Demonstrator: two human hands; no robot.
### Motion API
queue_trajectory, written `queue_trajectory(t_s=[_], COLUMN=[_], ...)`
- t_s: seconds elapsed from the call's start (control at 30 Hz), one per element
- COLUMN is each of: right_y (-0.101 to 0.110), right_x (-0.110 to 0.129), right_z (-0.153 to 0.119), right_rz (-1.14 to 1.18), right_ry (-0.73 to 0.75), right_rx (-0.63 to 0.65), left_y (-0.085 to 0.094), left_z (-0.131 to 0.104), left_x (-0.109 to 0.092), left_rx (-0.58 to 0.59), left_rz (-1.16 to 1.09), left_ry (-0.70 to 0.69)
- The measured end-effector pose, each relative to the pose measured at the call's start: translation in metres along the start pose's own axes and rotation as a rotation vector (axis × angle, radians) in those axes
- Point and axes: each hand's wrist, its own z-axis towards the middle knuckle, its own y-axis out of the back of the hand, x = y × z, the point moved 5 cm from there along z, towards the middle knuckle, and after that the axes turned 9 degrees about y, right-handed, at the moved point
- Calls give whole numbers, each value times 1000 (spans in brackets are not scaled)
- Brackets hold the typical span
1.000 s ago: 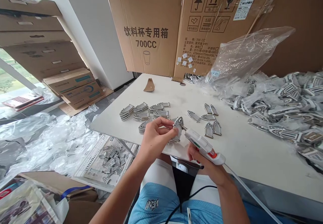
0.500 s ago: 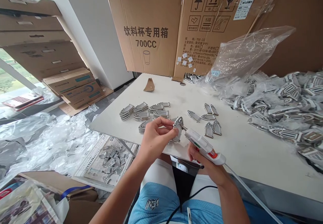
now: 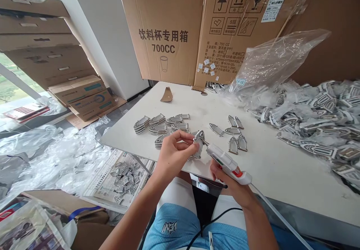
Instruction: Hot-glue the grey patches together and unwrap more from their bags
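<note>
Between its thumb and fingers, my left hand pinches a small silver arched metal piece upright above the table's front edge. My right hand is wrapped round a white glue gun with a red part, and its metal tip is at the piece. Stacks of similar pieces stand on the white table beyond my left hand. Several single pieces lie further right, beyond the glue gun.
A large cardboard box stands at the table's back. Many plastic-wrapped pieces are heaped at the right, by a clear bag. More pieces lie on a lower surface at the left. The gun's white cord runs to the lower right.
</note>
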Motion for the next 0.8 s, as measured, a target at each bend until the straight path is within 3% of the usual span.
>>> queue_trajectory(t_s=[0.67, 0.8], right_y=[1, -2], right_x=[0, 5], right_z=[0, 1], right_rz=[-54, -69], right_ry=[51, 54], right_rx=[-54, -36], left_y=[-1, 1], left_z=[-2, -3], left_x=[-2, -4], left_rx=[-50, -106], left_rz=[45, 109], left_ry=[-60, -130])
